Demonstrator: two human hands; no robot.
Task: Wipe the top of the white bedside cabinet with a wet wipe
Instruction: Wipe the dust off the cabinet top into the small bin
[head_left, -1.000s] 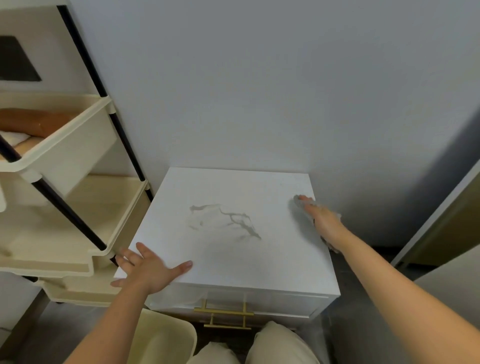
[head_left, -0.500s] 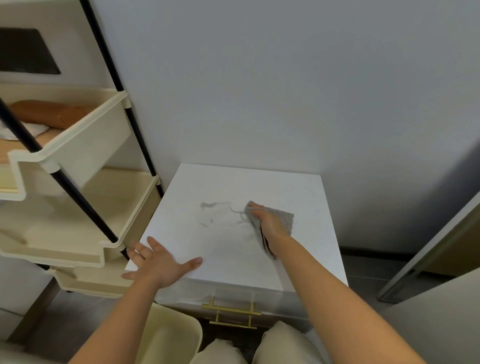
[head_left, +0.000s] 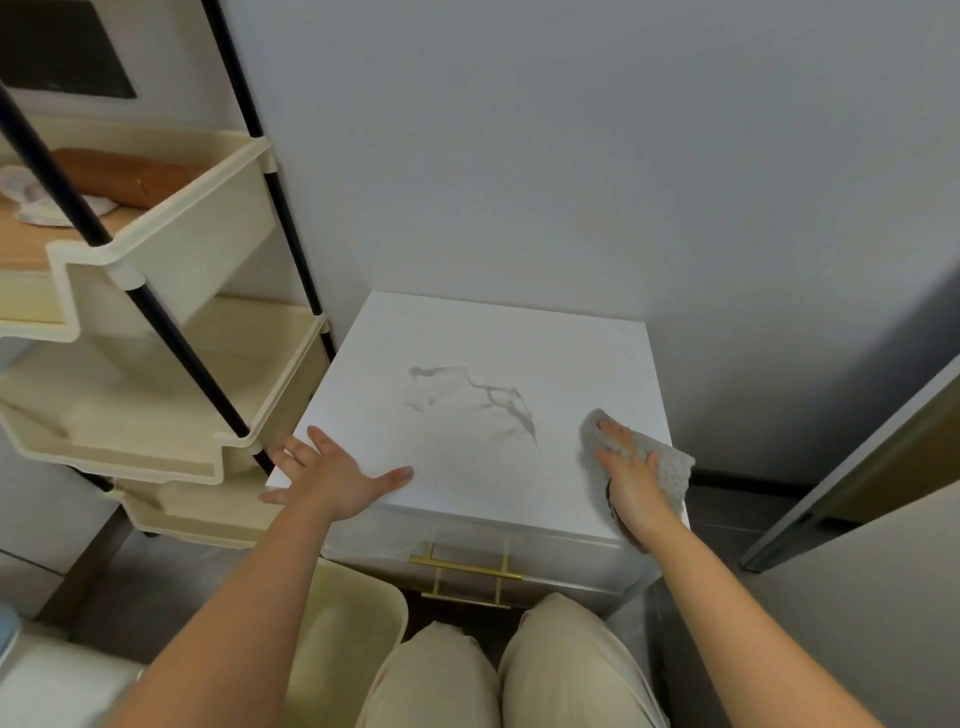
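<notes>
The white bedside cabinet (head_left: 467, 338) stands against the wall, and its top carries a grey vein-like mark (head_left: 483, 400) near the middle. My right hand (head_left: 631, 478) presses a grey textured wet wipe (head_left: 665, 467) flat on the top at its right front edge. My left hand (head_left: 332, 475) lies flat with fingers spread on the front left corner of the top, holding nothing.
A cream tiered rack with black poles (head_left: 156, 291) stands close to the cabinet's left side. A cream bin (head_left: 343, 623) sits by my left knee. The drawer front has gold handles (head_left: 465, 569). A door or panel (head_left: 857, 493) stands to the right.
My right hand slid the wipe from the right edge to the grey mark in the middle, then back to the right front edge. The left hand stayed on the corner.
</notes>
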